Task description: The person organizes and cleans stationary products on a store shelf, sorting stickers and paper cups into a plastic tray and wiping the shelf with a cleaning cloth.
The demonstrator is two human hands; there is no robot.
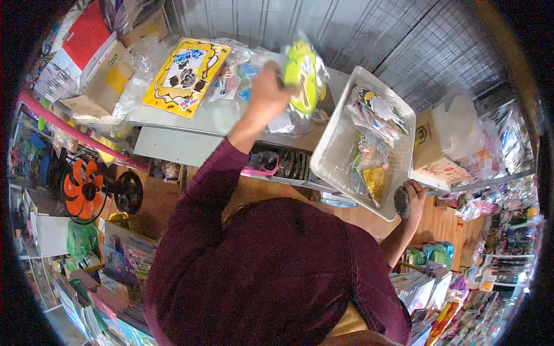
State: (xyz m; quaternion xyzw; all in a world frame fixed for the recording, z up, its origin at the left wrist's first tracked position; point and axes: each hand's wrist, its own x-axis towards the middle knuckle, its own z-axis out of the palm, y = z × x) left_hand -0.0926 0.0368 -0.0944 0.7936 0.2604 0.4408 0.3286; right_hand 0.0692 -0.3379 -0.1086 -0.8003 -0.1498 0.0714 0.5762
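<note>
My left hand [270, 95] reaches over the shelf, its thumb and fingers closed on a green and yellow packet in clear plastic [301, 76], blurred by motion. Just right of it stands a white plastic tray [321, 151], tilted. Inside the tray lie packaged cut-out decorations [378, 112] and a gold glittery packet [374, 181]. By the tray's near right corner, my right hand [413, 199] is curled around a dark grey, rough-looking rounded pad [401, 200]. A yellow printed sheet [186, 78] lies to the left of my left hand.
Clear plastic packets cover parts of the shelf [173, 144]. Cardboard boxes [107, 78] stand at the left, and another box [430, 141] is right of the tray. An orange fan [85, 187] sits low at the left. A wire grid [444, 46] backs the shelf.
</note>
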